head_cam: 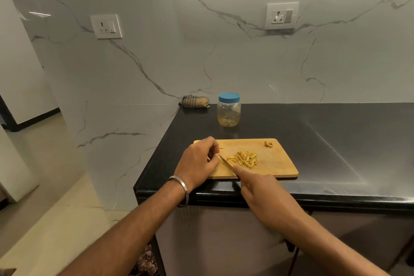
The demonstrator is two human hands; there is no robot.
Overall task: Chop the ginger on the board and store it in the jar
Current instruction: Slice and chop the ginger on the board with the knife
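Note:
A wooden cutting board (277, 163) lies on the black counter near its front left corner. A pile of yellow ginger strips (245, 158) sits in the board's middle, and a small ginger scrap (268, 144) lies at its far right corner. My left hand (199, 161) rests on the board's left end with curled fingertips pinching a small ginger piece, mostly hidden. My right hand (264, 195) grips a knife (226, 163), index finger stretched along the blade's spine; the tip points at my left fingers. A clear jar (229, 112) with a blue lid stands closed behind the board.
A folded checked cloth (195, 101) lies against the marble wall at the counter's back left corner. The black counter (336, 141) stretches to the right of the board. Its left edge drops to the floor beside my left arm. Two wall sockets sit higher up.

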